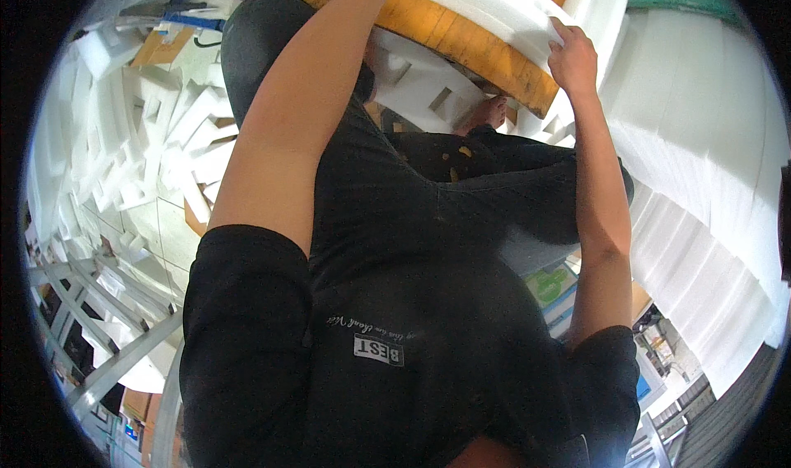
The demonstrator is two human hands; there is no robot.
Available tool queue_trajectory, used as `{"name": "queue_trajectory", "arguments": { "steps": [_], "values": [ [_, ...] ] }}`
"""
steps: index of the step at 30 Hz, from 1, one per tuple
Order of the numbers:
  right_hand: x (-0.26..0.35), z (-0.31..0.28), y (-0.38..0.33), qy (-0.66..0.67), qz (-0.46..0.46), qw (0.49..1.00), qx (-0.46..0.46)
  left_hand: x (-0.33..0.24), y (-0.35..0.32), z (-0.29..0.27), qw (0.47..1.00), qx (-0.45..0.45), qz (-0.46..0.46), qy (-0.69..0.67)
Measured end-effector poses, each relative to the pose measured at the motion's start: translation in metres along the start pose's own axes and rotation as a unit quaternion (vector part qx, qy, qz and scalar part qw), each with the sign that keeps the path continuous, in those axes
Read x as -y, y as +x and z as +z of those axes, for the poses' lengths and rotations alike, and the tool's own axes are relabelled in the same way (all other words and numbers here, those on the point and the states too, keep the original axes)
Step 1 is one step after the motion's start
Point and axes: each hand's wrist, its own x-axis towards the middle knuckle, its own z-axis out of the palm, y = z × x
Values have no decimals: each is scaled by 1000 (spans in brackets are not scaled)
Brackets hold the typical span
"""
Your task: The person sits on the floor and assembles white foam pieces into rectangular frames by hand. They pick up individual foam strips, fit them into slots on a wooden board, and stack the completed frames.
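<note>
Right hand (573, 56) is pinching the white foam sheet (486, 7) on the round wooden desk (461, 44); left hand's out of frame, can't tell. One-sided grip could snap that foam, I reckon.

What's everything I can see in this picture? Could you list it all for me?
White foam sheet: one, white, on the round block at top, under the right hand.
Round wooden block: one, yellow-orange rim, top centre.
Foam offcuts: many, white, heaped on the floor at left.
Stacked foam sheets: a large pile, white, along the right side.
Metal frame: one, grey, lower left.
Bare foot: one, under the block.
Left hand: out of view past the top edge.
Right hand: fingers gripping the foam sheet's edge.
</note>
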Motion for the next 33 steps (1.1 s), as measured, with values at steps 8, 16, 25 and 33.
{"name": "queue_trajectory", "arguments": {
  "steps": [8, 16, 25, 33],
  "values": [
    [-13, -24, -5, 6, -35, 999, -34, -12, -5, 28, 912, -216, 157, 310],
    [-143, -24, -2, 154, 156, 975, -49, -161, -64, 111, 819, 128, 447, 335],
    [-145, 11, 5, 225, 219, 949, -5, -180, -47, 156, 835, 237, 453, 205],
    [-163, 48, 21, 230, 189, 949, -102, -180, -39, 167, 842, 210, 415, 273]
  ]
}}
